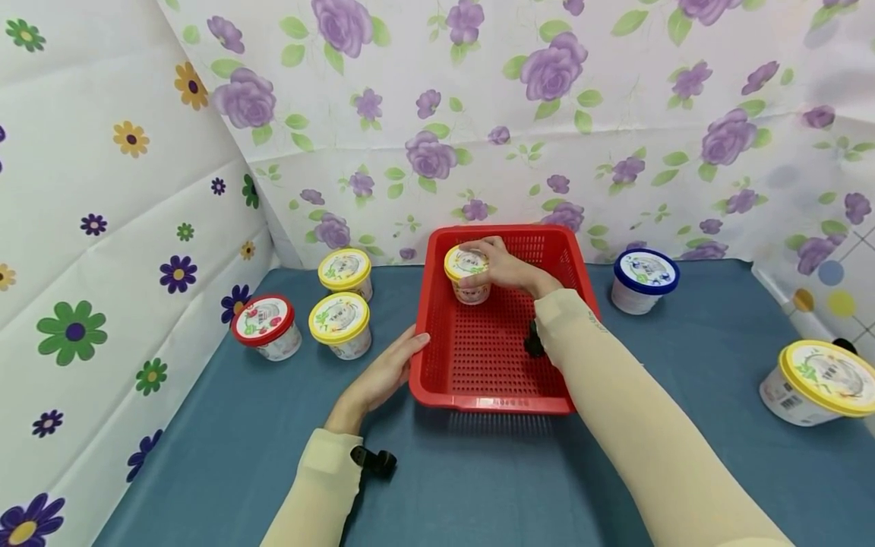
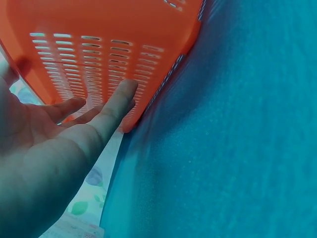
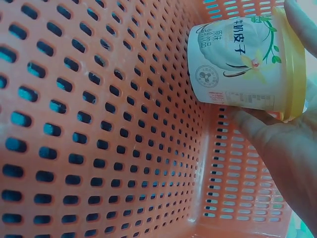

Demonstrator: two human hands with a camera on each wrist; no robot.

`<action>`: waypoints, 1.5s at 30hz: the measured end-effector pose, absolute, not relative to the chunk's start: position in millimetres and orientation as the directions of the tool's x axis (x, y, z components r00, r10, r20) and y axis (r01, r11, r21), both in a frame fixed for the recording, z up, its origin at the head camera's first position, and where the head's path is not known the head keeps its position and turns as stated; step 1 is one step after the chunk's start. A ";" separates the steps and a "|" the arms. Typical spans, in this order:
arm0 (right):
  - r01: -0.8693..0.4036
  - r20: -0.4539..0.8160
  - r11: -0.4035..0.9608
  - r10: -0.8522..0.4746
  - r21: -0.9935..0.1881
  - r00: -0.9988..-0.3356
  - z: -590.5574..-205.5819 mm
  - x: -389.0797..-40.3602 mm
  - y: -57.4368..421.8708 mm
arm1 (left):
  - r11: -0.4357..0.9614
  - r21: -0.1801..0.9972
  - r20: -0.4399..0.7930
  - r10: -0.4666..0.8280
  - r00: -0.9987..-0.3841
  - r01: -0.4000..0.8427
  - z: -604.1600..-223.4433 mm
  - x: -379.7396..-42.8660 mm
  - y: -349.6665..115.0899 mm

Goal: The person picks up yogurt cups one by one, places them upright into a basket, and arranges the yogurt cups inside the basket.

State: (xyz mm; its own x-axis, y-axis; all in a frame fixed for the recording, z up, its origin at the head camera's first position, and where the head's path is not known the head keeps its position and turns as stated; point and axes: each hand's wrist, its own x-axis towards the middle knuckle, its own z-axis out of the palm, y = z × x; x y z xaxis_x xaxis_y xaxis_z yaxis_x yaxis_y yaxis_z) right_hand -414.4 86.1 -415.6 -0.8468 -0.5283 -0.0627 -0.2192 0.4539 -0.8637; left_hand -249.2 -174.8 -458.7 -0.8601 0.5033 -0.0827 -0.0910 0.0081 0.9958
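Note:
A red plastic basket (image 1: 492, 404) with a perforated base and walls stands on the blue cloth. My left hand (image 1: 384, 374) holds its left side, thumb over the rim and fingers (image 2: 111, 106) against the outer wall. Inside, near the back left corner, is a white tub with a yellow lid (image 1: 472, 291). My right hand (image 1: 502, 270) grips this tub around the lid from the right. In the right wrist view, the tub (image 3: 233, 64) shows a vanilla-flower print, with the thumb and fingers on either side of the lid.
Left of the basket stand two yellow-lidded tubs (image 1: 344, 267) and a red-lidded tub (image 1: 265, 319). To its right are a blue-lidded tub (image 1: 645, 275) and, nearer the right edge, another yellow-lidded tub (image 1: 816, 384). Flowered sheets (image 1: 437, 99) hang behind and at left.

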 end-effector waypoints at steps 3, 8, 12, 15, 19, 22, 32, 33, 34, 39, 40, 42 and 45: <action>-0.221 -0.065 0.459 -0.530 -0.860 -0.845 -414.4 -414.4 85.6 | -0.001 0.996 -0.076 0.510 -0.857 -0.088 -458.5 -249.4 -174.6; -0.248 -0.068 0.499 -0.533 -0.830 -0.843 -412.1 -414.6 84.5 | -0.007 0.996 -0.068 0.518 -0.853 -0.083 -458.6 -249.3 -174.7; -0.271 -0.063 0.531 -0.527 -0.803 -0.847 -409.1 -414.6 82.8 | -0.009 0.997 -0.063 0.521 -0.852 -0.079 -458.9 -249.2 -175.0; -0.268 -0.065 0.534 -0.523 -0.802 -0.850 -407.1 -414.5 81.7 | -0.007 0.997 -0.060 0.520 -0.852 -0.074 -459.0 -249.1 -175.3; -0.269 -0.075 0.543 -0.528 -0.796 -0.846 -407.0 -414.8 80.9 | 0.000 0.998 -0.060 0.519 -0.853 -0.071 -459.3 -248.8 -175.8; -0.270 -0.083 0.552 -0.531 -0.789 -0.844 -406.2 -414.2 81.7 | 0.003 0.997 -0.064 0.517 -0.854 -0.073 -460.0 -249.1 -175.1; -0.288 -0.104 0.588 -0.542 -0.756 -0.834 -397.2 -414.7 85.5 | 0.023 0.996 -0.085 0.495 -0.865 -0.084 -456.5 -248.8 -173.4; -0.286 -0.109 0.594 -0.540 -0.752 -0.835 -395.3 -414.4 86.4 | 0.023 0.996 -0.084 0.496 -0.864 -0.084 -456.2 -249.0 -173.0; -0.284 -0.115 0.601 -0.537 -0.747 -0.836 -392.9 -413.8 87.6 | 0.023 0.996 -0.082 0.499 -0.863 -0.082 -456.1 -249.3 -172.8; -0.272 -0.137 0.612 -0.536 -0.743 -0.833 -379.6 -409.3 93.1 | 0.015 0.997 -0.072 0.505 -0.860 -0.075 -456.5 -250.6 -173.1; -0.270 -0.141 0.614 -0.537 -0.742 -0.832 -377.7 -408.6 94.3 | 0.015 0.997 -0.071 0.506 -0.859 -0.074 -456.7 -250.6 -173.3; -0.271 -0.149 0.617 -0.542 -0.739 -0.827 -374.5 -407.1 96.4 | 0.016 0.997 -0.071 0.508 -0.858 -0.073 -457.0 -250.3 -174.1; -0.272 -0.160 0.632 -0.540 -0.726 -0.826 -370.6 -406.1 99.7 | 0.021 0.997 -0.075 0.506 -0.859 -0.075 -457.1 -250.0 -174.8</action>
